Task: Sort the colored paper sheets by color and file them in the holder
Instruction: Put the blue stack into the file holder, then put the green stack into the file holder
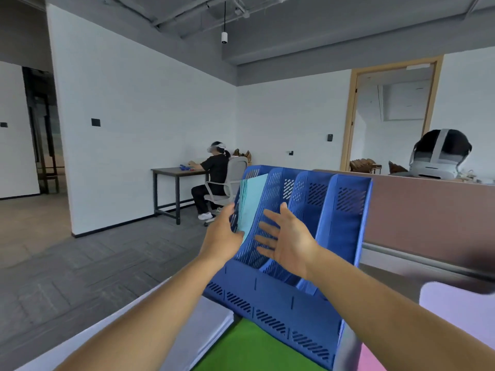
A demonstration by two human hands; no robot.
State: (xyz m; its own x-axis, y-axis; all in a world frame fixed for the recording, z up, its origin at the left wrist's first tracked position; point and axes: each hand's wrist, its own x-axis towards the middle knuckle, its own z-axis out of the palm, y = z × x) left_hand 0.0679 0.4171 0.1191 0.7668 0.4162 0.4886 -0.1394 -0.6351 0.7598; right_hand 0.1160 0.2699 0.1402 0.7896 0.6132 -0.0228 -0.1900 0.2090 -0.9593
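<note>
L hand against left wall of holder, beside blue sheets standing in leftmost slot; fingers hidden, so can't tell grip. R hand open, fingers spread, in front of 2nd divider. Green sheet & pink sheet flat at holder's front, lilac sheet off to right.

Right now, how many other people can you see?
2: one person sits at the far desk; one head in a headset shows behind the right partition. More may be hidden.
</note>
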